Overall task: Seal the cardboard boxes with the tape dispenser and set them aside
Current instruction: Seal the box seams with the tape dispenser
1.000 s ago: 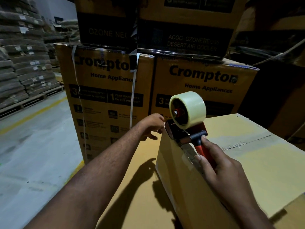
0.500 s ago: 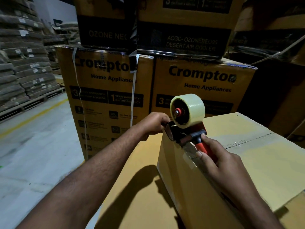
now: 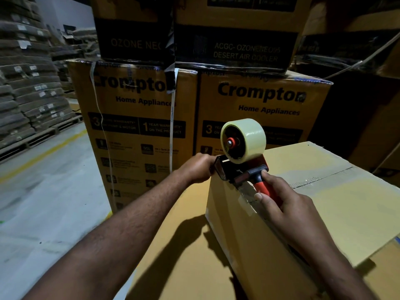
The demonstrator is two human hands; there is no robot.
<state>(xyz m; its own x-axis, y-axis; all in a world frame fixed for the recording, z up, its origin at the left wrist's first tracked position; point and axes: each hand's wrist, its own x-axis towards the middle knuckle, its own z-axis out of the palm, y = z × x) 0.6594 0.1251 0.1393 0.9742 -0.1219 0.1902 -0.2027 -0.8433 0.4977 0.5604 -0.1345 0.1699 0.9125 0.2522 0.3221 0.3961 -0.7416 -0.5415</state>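
A plain brown cardboard box (image 3: 337, 204) stands on a larger flat cardboard surface (image 3: 190, 256). Clear tape runs along the box's top left edge. A tape dispenser (image 3: 242, 161) with a pale tape roll and a red handle sits at the far corner of that edge. My right hand (image 3: 285, 204) grips the red handle. My left hand (image 3: 199, 167) is curled at the box's far corner, right against the dispenser's front end; what its fingers hold is hidden.
Printed Crompton appliance boxes (image 3: 138, 126) are stacked right behind, with darker cartons (image 3: 238, 29) on top and loose strapping hanging down. Grey concrete floor (image 3: 39, 191) with a yellow line lies to the left. Stacked sacks on pallets (image 3: 28, 94) stand far left.
My left hand has moved right, up against the dispenser's front at the box corner. The dispenser has stayed at the far end of the edge.
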